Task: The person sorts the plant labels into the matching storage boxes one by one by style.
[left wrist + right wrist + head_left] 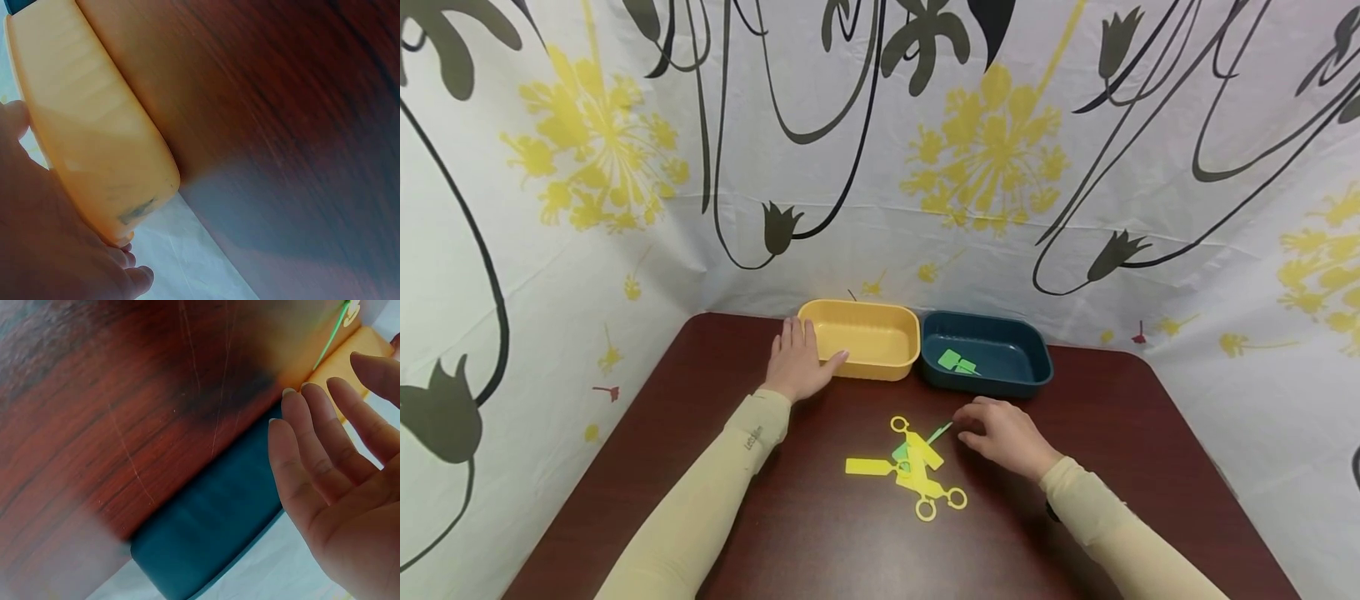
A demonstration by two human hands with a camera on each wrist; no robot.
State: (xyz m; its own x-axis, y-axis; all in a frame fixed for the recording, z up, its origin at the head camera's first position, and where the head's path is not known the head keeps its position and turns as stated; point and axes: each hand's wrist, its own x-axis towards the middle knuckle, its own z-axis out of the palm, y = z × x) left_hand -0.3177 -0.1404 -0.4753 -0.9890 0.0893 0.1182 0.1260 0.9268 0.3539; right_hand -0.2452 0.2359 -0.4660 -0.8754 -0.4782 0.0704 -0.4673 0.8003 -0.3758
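Observation:
My left hand [797, 362] rests on the left end of a yellow bin [868, 337], fingers straight over its rim and thumb spread along the near side. In the left wrist view, the fingers lie along the edge of this yellow bin [100, 131]. My right hand [1006, 437] is low over the table, fingers slightly bent and holding nothing. Its fingertips are close to the tip of a green tag [942, 431], partly hidden under a loose pile of several yellow ring-ended tags [868, 467]. In the right wrist view, the relaxed right hand [344, 469] overlaps the blue bin.
A dark blue bin [1007, 346] stands against the right side of the yellow one, with green pieces [950, 359] inside. Both are at the back of the dark red-brown table [820, 542]. A patterned white cloth [850, 183] hangs behind and at both sides.

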